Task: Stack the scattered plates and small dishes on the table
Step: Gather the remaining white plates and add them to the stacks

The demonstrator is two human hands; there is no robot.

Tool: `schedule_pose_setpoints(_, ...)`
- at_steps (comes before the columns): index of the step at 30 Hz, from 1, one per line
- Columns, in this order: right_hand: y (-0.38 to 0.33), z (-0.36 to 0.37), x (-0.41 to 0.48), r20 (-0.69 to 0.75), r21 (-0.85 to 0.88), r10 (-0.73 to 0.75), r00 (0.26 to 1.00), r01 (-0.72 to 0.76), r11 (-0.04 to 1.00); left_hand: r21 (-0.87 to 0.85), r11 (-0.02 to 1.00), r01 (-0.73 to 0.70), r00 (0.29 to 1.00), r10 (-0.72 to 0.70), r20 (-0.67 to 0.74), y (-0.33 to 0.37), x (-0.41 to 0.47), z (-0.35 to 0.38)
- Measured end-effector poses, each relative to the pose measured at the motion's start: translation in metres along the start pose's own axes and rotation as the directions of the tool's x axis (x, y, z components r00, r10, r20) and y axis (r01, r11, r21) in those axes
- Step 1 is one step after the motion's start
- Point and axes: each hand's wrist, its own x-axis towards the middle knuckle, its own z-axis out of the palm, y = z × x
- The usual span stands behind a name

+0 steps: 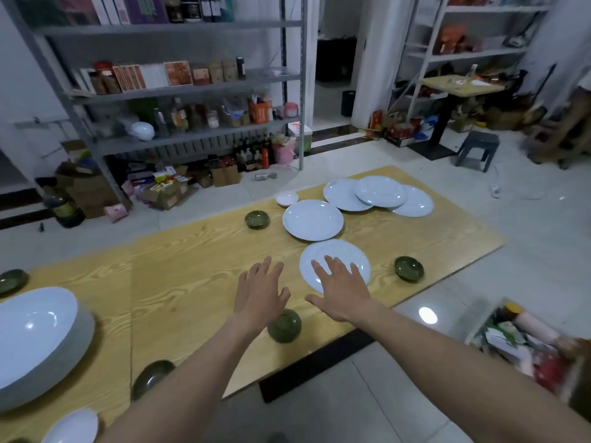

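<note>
White plates lie scattered on the wooden table (192,251). The nearest plate (343,255) is partly under my right hand (340,289), which hovers open with fingers spread. My left hand (260,290) is open beside it, over bare wood. A second plate (312,219) lies just beyond, and three overlapping plates (380,193) sit at the far end. Small green dishes (257,219) (409,268) (284,326) (150,377) (12,280) are spread around. A small white dish (287,198) sits at the far edge. A plate stack (35,340) stands at the left.
Another white dish (73,426) sits at the near left corner. Metal shelves (179,91) full of goods stand behind the table, with boxes on the floor. A crate of items (527,343) stands on the tiled floor at the right. A grey stool (478,148) is farther back.
</note>
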Motion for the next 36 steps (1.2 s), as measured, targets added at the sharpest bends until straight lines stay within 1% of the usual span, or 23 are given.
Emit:
schedule_pose_setpoints(4,0.058,0.0,0.013,-0.012,0.054,0.059,0.998,-0.058,0.997,-0.011,0.999,-0.044,0.999,0.044,0.005,0.044,0.046,0.013)
schedule_pose_setpoints(10,0.148,-0.012,0.069,-0.011,0.058,0.113,0.993,-0.113,0.992,-0.039,0.995,-0.096,0.995,0.096,-0.013,0.108,0.143,0.032)
schedule_pose_setpoints(15,0.222,-0.03,0.122,-0.013,0.087,0.144,0.989,-0.142,0.986,-0.08,0.993,-0.09,0.996,0.091,0.005,0.153,0.226,0.036)
schedule_pose_setpoints(20,0.295,-0.049,0.165,-0.013,0.125,0.153,0.988,-0.15,0.981,-0.089,0.993,-0.077,0.997,0.075,-0.025,0.2,0.291,0.032)
schedule_pose_setpoints(25,0.37,-0.052,0.219,0.016,0.16,0.123,0.992,-0.124,0.979,-0.101,0.994,-0.031,0.999,0.029,-0.017,0.243,0.355,0.049)
schedule_pose_setpoints(29,0.428,-0.048,0.262,0.07,0.21,0.068,0.995,-0.082,0.974,-0.083,0.996,0.029,0.999,-0.027,0.028,0.277,0.402,0.075)
schedule_pose_setpoints(32,0.459,-0.043,0.287,0.096,0.253,0.028,0.995,-0.052,0.966,-0.081,0.994,0.08,0.996,-0.076,0.045,0.301,0.428,0.09)
schedule_pose_setpoints(36,0.494,-0.038,0.32,0.116,0.305,0.033,0.993,-0.067,0.95,-0.097,0.986,0.136,0.988,-0.128,0.083,0.323,0.46,0.101)
